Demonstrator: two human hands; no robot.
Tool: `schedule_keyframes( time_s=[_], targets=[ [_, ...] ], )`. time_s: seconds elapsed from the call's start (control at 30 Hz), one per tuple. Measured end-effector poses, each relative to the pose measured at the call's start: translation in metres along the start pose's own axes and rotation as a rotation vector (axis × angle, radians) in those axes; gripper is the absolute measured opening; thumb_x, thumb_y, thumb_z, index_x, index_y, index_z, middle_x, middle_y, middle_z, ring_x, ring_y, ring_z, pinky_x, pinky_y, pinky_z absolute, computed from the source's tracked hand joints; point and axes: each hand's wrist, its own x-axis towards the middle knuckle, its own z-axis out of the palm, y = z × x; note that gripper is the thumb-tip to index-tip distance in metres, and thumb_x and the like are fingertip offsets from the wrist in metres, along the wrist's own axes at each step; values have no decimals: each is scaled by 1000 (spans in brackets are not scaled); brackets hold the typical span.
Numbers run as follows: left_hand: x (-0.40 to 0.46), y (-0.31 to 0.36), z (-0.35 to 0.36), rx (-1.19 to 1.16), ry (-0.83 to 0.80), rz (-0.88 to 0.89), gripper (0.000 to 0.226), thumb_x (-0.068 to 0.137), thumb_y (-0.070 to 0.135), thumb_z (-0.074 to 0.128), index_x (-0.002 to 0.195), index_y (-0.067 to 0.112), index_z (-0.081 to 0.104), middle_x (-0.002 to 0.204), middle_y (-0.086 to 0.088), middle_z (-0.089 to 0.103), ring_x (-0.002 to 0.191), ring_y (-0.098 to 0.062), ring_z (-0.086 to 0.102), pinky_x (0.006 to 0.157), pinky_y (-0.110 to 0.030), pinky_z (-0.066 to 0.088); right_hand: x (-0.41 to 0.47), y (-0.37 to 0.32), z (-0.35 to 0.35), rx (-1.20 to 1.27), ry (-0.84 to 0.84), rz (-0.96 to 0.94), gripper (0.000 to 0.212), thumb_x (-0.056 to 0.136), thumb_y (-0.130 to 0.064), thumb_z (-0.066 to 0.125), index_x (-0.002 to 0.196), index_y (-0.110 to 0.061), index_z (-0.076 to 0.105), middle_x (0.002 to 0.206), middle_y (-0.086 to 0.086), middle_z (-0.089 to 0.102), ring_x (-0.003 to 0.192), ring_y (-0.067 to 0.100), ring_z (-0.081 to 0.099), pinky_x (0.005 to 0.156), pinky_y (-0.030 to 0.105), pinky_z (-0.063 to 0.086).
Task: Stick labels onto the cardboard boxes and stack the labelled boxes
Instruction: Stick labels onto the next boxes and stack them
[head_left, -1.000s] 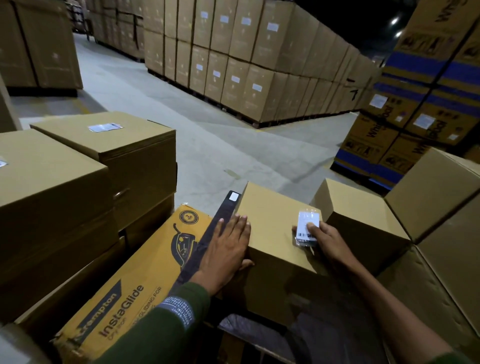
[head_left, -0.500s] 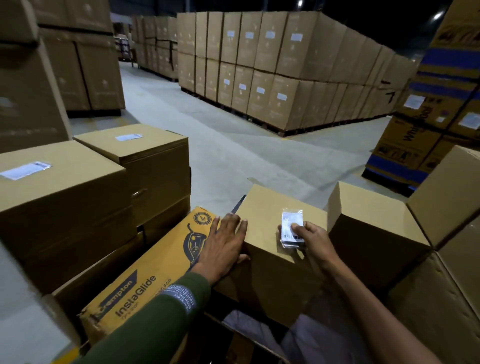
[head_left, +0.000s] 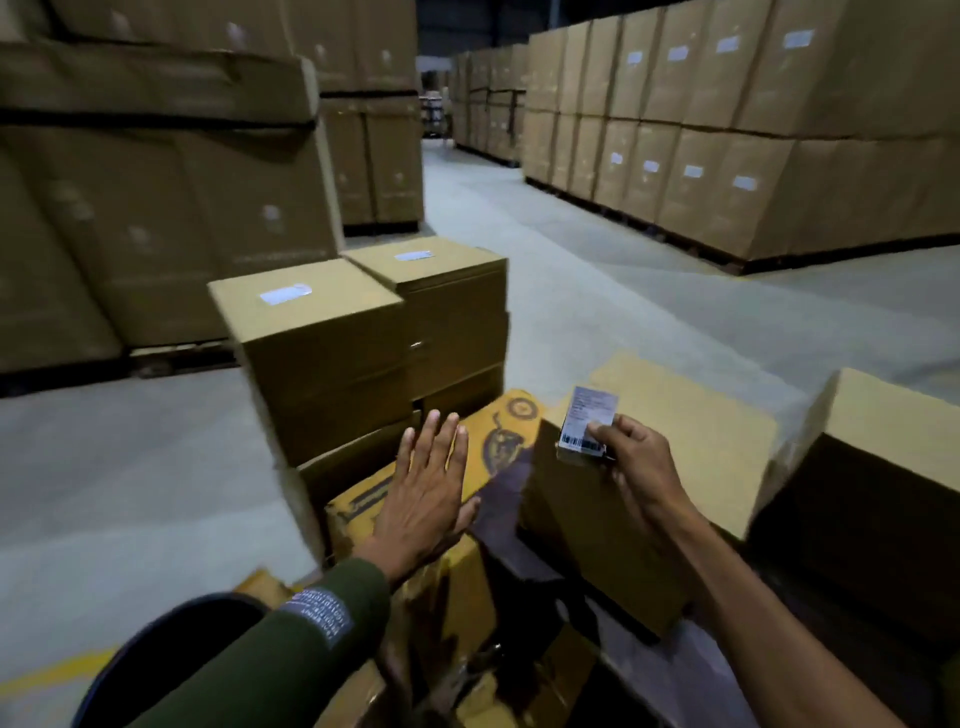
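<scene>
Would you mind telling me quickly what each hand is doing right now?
Left hand: open, fingers spread flat, holding nothing.
Right hand: closed on a stack of barcode labels, pinched above the plain cardboard box.

Label stack print too small to read — yellow carton lettering blurred.

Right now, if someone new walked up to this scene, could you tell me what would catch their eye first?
Probably the two hands in the foreground: the right hand pinches a stack of barcode labels above a plain cardboard box, while the left hand is spread flat over a yellow printed carton. Behind them at centre left stand two stacks of labelled boxes, and walls of large cartons fill the warehouse on the right.
</scene>
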Motion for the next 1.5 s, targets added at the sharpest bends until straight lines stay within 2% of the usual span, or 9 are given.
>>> schedule_keyframes(
  time_s=[0.17, 0.27, 0.33, 0.53, 0.8, 0.93, 1.03, 1.2, 1.5],
  targets=[
    [-77, -70, -16, 80, -83, -207, 86, 88, 56, 56, 152, 5, 28, 161, -18, 17, 150, -36, 5, 116, -59, 16, -8, 22, 99, -145, -207, 9, 11, 95, -4, 58, 97, -5, 69, 88, 9, 71, 82, 25, 66, 77, 43, 55],
    [-123, -109, -23, 100, -139, -362, 83, 89, 57, 54, 151, 8, 30, 161, -17, 18, 149, -37, 8, 116, -62, 18, -23, 38, 154, -235, -357, 55, 14, 98, -6, 54, 102, -6, 67, 88, 5, 70, 79, 18, 66, 65, 25, 55],
    [-155, -136, -28, 124, -166, -433, 81, 87, 56, 54, 148, 7, 35, 160, -19, 22, 149, -39, 11, 115, -62, 18, -35, 50, 189, -339, -470, 37, 14, 97, -10, 55, 98, -16, 68, 97, 7, 71, 88, 19, 68, 73, 31, 57],
    [-236, -200, -40, 174, -214, -593, 81, 83, 50, 65, 145, 3, 40, 157, -21, 27, 147, -40, 16, 114, -64, 18, -80, 83, 286, -763, -674, -247, 8, 85, -17, 69, 81, -20, 75, 77, -8, 73, 72, 4, 65, 62, 23, 47],
    [-324, -260, -32, 182, -275, -709, 77, 86, 52, 60, 144, 3, 43, 156, -20, 30, 147, -41, 16, 112, -66, 19, -128, 142, 392, -966, -913, -504, 21, 87, -20, 57, 89, -17, 77, 81, -1, 72, 75, 13, 66, 68, 27, 51],
    [-350, -274, -21, 154, -311, -708, 73, 91, 51, 52, 146, 5, 40, 158, -19, 25, 149, -40, 9, 114, -66, 13, -144, 166, 408, -1056, -863, -633, 20, 93, -20, 58, 102, -16, 75, 84, 0, 51, 85, 20, 54, 71, 32, 44],
    [-358, -277, -14, 107, -334, -718, 71, 93, 52, 49, 146, 5, 39, 159, -18, 23, 149, -40, 7, 114, -66, 8, -153, 189, 405, -1221, -928, -692, 21, 90, -18, 56, 100, -16, 74, 91, 6, 59, 90, 28, 57, 72, 34, 45],
    [-356, -274, -1, 67, -365, -674, 71, 92, 50, 51, 147, 6, 38, 159, -18, 23, 149, -40, 6, 114, -66, 6, -158, 212, 382, -1592, -1120, -451, 38, 85, -25, 49, 120, -14, 59, 123, 13, 53, 113, 35, 49, 92, 43, 48],
    [-307, -239, 10, 27, -344, -502, 72, 94, 49, 47, 151, 9, 28, 163, -16, 10, 149, -38, -4, 115, -64, -3, -138, 194, 334, -1426, -866, -577, 34, 97, -39, 44, 126, -26, 55, 128, 0, 52, 116, 21, 46, 95, 36, 43]
  ],
)
